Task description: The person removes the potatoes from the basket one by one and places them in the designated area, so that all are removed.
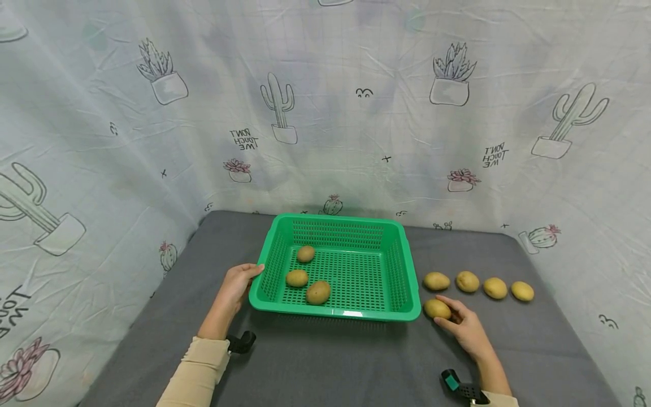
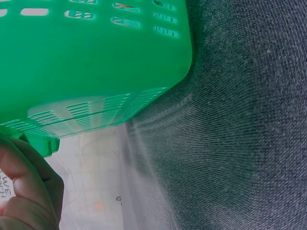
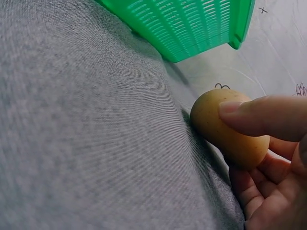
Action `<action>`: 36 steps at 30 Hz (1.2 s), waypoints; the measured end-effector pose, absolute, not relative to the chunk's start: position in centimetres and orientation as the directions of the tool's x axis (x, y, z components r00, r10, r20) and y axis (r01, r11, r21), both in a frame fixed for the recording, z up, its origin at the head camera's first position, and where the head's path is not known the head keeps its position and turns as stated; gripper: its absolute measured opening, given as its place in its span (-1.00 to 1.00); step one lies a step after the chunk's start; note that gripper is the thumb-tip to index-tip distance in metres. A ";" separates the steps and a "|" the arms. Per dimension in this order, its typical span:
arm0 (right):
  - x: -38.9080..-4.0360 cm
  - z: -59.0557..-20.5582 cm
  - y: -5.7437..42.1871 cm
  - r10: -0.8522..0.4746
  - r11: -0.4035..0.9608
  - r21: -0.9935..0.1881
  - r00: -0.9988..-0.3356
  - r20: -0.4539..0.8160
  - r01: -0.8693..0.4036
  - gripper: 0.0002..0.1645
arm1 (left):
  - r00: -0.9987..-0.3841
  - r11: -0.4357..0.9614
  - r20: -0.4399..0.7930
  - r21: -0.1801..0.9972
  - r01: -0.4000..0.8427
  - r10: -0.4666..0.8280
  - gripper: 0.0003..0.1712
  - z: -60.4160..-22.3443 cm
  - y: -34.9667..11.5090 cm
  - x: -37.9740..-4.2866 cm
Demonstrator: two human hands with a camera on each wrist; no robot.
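Beside basket [image 1: 376, 314], right fingers [image 1: 454, 304] pinch potato [image 1: 435, 309]; left fingers [image 1: 252, 271] grip rim [image 1: 257, 295]; head view alone shows potato row [image 1: 467, 281].

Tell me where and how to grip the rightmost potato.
Come from the right and pinch the rightmost potato across its middle, thumb on the near side, fingers on the far side. That should suit: it is oval, lying roughly sideways, and the next potato sits close on its left.
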State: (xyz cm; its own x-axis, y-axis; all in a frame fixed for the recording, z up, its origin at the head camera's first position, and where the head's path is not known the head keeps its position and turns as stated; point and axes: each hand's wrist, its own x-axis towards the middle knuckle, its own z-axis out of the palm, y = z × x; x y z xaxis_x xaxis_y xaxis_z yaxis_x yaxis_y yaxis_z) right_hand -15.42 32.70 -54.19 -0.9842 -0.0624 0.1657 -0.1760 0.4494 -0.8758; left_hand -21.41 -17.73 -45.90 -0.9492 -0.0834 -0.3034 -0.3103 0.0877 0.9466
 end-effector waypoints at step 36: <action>-15.3 -54.0 33.1 0.003 0.395 -0.913 -0.994 0.113 -0.102 -0.27 | -0.951 0.097 -0.299 0.947 -0.306 -0.078 -0.55 -46.1 -17.8 -21.5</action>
